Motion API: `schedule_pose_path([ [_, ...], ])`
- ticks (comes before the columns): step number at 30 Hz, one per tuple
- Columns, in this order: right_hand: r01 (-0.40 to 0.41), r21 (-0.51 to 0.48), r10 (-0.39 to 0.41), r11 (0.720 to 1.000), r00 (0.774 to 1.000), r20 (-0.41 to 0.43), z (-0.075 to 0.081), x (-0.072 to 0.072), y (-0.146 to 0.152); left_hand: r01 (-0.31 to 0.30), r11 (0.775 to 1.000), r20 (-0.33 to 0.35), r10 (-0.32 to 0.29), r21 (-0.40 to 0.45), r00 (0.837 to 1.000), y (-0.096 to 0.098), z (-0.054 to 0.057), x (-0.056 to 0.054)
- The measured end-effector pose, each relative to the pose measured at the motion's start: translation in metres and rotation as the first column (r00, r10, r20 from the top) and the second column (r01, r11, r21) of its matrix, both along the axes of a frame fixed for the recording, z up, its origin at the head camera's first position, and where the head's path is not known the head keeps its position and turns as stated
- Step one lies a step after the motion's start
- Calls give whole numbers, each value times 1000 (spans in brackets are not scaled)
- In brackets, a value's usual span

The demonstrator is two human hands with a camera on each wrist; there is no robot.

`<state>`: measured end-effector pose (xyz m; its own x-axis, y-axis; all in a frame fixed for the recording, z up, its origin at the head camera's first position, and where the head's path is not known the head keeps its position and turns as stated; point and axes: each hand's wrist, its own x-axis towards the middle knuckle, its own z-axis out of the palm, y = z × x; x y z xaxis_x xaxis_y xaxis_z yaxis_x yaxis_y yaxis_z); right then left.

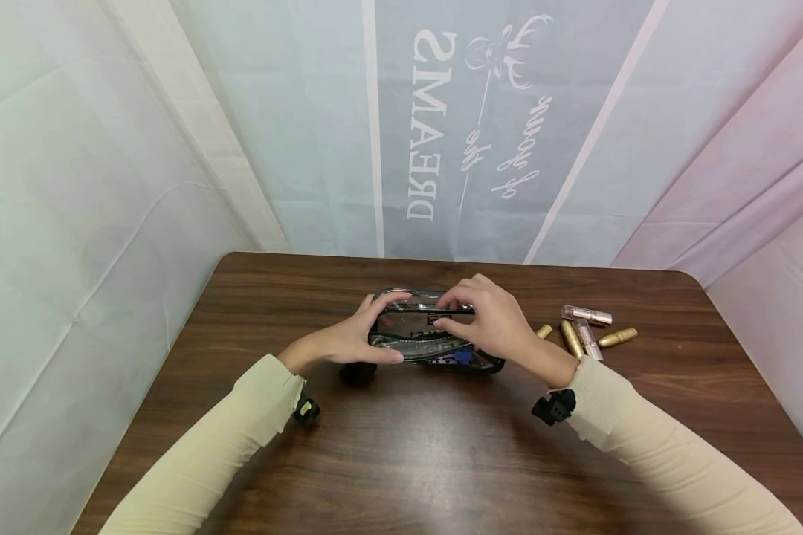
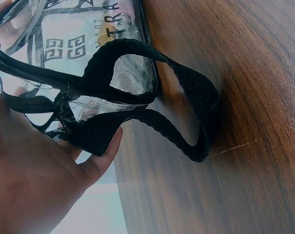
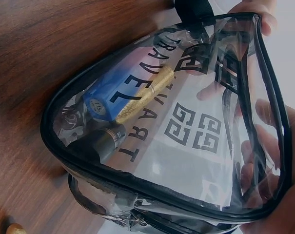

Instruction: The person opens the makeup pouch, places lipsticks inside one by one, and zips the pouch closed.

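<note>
A clear plastic travel bag [image 1: 418,347] with black trim and black lettering stands on the table, its top gaping. My left hand [image 1: 348,338] grips its left end, thumb on the near side and fingers at the far side. A black strap loop [image 2: 201,92] sticks out beside that hand. At the opening's right part, the curled fingers and thumb of my right hand [image 1: 491,316] hold the far rim. Through the clear wall in the right wrist view show a blue-and-pink tube [image 3: 115,92], a glittery gold tube [image 3: 147,95] and a black tube [image 3: 101,144].
Right of the bag, several lipstick tubes lie on the brown table [image 1: 415,453]: gold ones [image 1: 618,338] and clear-capped ones [image 1: 587,315]. One gold tube [image 1: 544,331] is partly hidden by my right hand. A printed curtain [image 1: 328,134] hangs behind the table.
</note>
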<state>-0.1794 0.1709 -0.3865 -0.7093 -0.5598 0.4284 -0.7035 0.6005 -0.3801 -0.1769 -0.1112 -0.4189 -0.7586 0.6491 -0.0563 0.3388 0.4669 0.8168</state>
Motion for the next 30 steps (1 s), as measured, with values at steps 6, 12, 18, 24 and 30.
schedule_pose_path([
  [6,4,-1,-4,1000,1000,0,0,-2,-1,12,1000,-4,-12,11,1000,-1,0,-3],
  [12,7,-4,-7,1000,1000,6,2,-3,-2,20,1000,7,-20,15,1000,-2,1,-5],
  [18,11,-5,-11,1000,1000,12,3,-3,-2,31,999,14,-32,25,999,-3,4,-7],
  [24,16,0,-16,1000,1000,25,5,-5,-3,35,999,19,-35,34,999,-3,7,-8],
  [30,3,-3,-3,1000,999,50,8,-5,-2,35,999,28,-36,32,999,-3,8,-8],
])
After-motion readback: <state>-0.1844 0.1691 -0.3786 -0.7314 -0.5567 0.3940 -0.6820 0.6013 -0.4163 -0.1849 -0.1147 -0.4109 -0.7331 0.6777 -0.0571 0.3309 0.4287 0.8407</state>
